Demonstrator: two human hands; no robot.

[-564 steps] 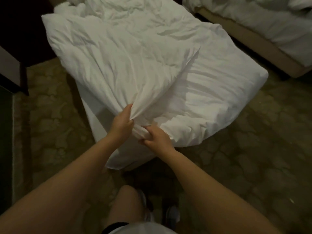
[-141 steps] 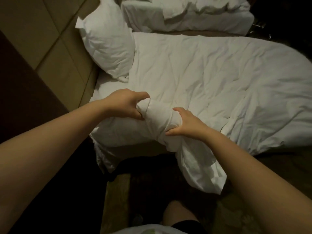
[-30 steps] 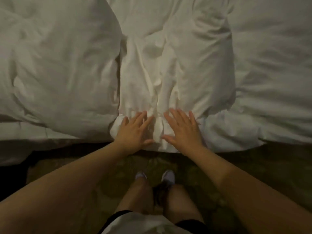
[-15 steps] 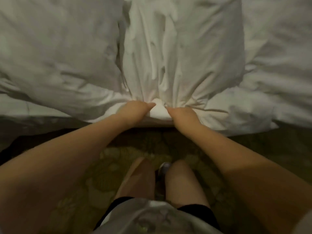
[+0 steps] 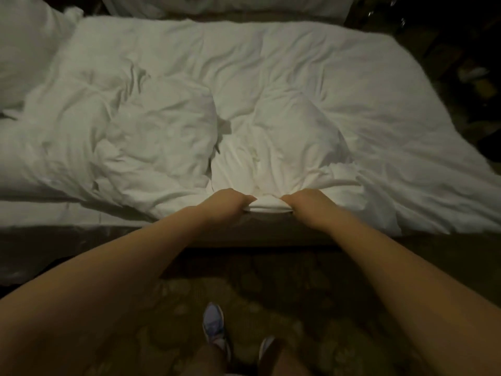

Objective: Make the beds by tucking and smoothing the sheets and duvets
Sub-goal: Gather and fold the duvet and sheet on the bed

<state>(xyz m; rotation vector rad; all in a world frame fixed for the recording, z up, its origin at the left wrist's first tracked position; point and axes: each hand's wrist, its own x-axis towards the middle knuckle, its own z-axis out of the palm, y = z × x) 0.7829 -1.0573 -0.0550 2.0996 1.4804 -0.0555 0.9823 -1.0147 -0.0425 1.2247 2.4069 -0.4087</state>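
Dim carpet (image 5: 271, 283) lies under the bed (image 5: 54, 213). Left hand (image 5: 226, 203) and right hand (image 5: 307, 203) each clench the duvet (image 5: 298, 77) edge between them; beyond the knuckles it spreads rumpled, bunched left of the left hand. Smoothing seems barely begun; tucking remains.

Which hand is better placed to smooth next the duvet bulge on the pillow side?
Probably the left. The left hand grips the edge of the duvet just beside that bulge; the right hand grips it farther away and would have to cross over the left.
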